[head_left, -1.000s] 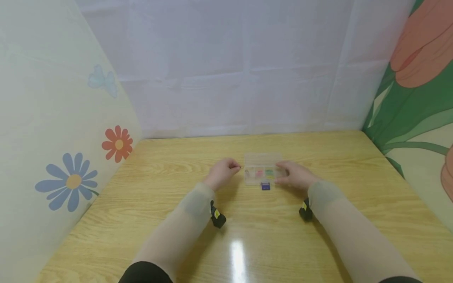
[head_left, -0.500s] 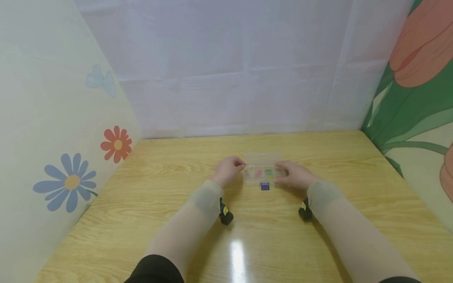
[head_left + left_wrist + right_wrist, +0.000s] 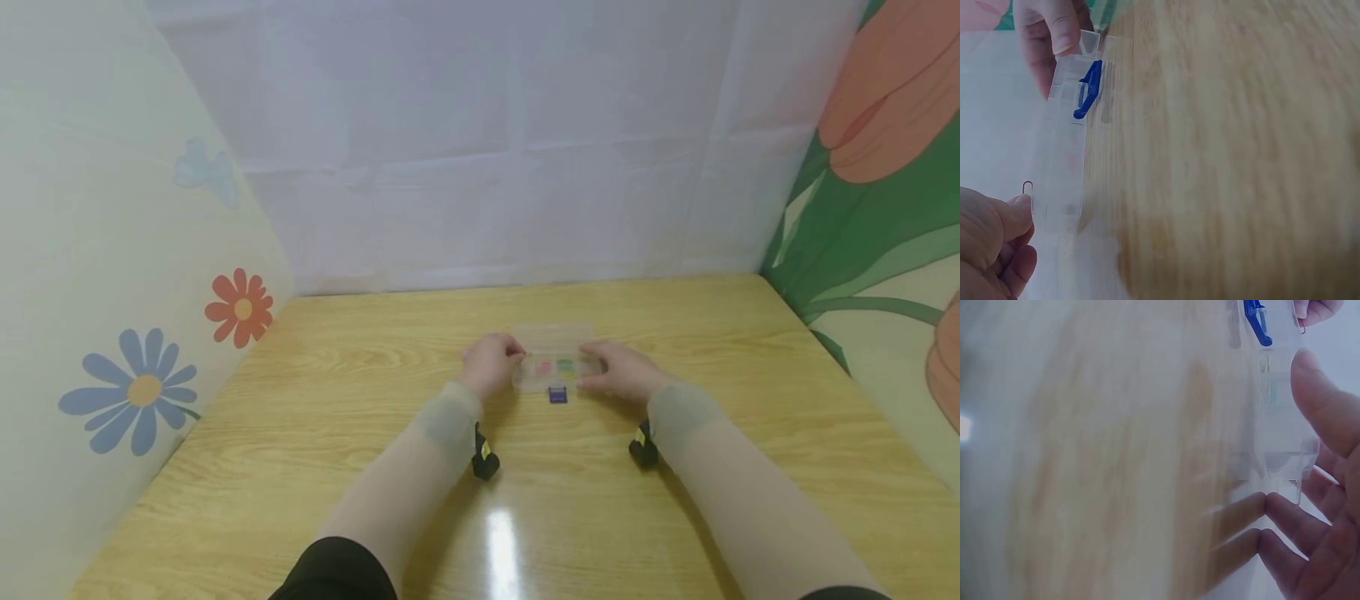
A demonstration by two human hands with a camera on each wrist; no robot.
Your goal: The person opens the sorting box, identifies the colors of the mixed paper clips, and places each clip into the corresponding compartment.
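step: paper clip going into the clear compartment box [image 3: 557, 367]; judged mid-placement, clip not yet released.
left hand [image 3: 491, 364]: fingers curled, thumb and forefinger pinching a small metal paper clip [image 3: 1027, 187]; clip tip at the box's left end, touching or just short, cannot tell which.
right hand [image 3: 624, 372]: thumb over the box's right end, fingertips [image 3: 1275, 506] against its near corner; pinching the box steady on the wooden table [image 3: 375, 467].
box: low, transparent, divided into cells, lid open and lying back toward the far wall; sits mid-table between both hands; pink, green and yellow contents showing in the middle cells, too small to name.
blue latch [image 3: 1088, 89]: on the box's front edge, hanging down toward the person.
target cell: leftmost one looks likeliest, judged from clip position only.
next move calls for: carrying the clip over the left wall and down into the cell, then opening the pinch; right-hand hold needed so the light box does not slide.
risk: clip catching on the wall or a divider; box skating on the glossy tabletop.
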